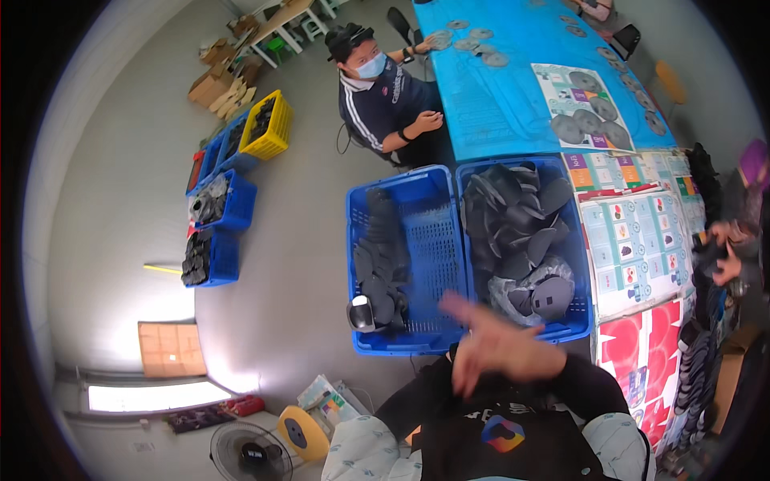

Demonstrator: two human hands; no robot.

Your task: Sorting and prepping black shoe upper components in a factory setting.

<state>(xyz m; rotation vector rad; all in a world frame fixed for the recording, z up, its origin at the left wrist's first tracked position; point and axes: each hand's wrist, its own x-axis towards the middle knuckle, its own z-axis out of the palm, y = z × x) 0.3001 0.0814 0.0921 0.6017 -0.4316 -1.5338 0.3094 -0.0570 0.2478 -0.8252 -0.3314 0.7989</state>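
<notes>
Blurred by motion, my right hand [509, 349] reaches left across my body, at the near edge of the baskets. Its fingers look spread, and I see nothing in them. My left sleeve [421, 397] comes in from the lower left; its hand is hidden or merged with the right one, so its fingers cannot be made out. Just beyond stand two blue plastic baskets: the left basket [437, 264] has dark flat pieces [381, 248] stacked along its left side, with a shiny white-and-black object [361, 313] at its near corner. Dark curved pieces [513, 216] fill the right basket [584, 297], some in a clear plastic bag [509, 297].
Ahead, a seated person [393, 96] in a mask is beside a blue-covered table [489, 104] bearing grey discs [589, 120]. Printed sheets [638, 248] lie at right. More filled crates [233, 200] stand at left; a fan [253, 453] is at lower left. Another person's hands [726, 252] work far right.
</notes>
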